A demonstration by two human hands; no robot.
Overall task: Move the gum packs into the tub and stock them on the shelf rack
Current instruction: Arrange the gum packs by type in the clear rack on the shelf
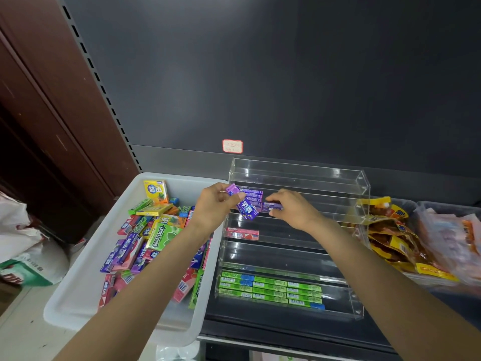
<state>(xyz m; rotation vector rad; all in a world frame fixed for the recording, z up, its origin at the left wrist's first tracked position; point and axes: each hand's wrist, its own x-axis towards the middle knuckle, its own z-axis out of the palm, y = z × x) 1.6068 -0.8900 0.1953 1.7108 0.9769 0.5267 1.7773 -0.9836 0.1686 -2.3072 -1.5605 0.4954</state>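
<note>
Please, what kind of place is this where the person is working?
Most likely a small shop. A slotted dark retail shelf carries a price label, a clear tiered rack holds rows of gum packs, and bagged snacks lie beside it.

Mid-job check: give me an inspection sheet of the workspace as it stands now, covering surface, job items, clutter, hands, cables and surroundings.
Surface: dark shelf carries the clear rack and the white tub.
Job items: mixed gum packs heaped in the tub; green packs fill the rack's bottom tier; one red pack on a middle tier; purple packs on the tier above.
Clutter: snack bags in bins right of the rack.
Hands: left hand grips purple packs; right hand pinches one purple pack at the rack.
Cables: nothing seen.
Surroundings: dark back panel, brown door, sacks at left.
</note>
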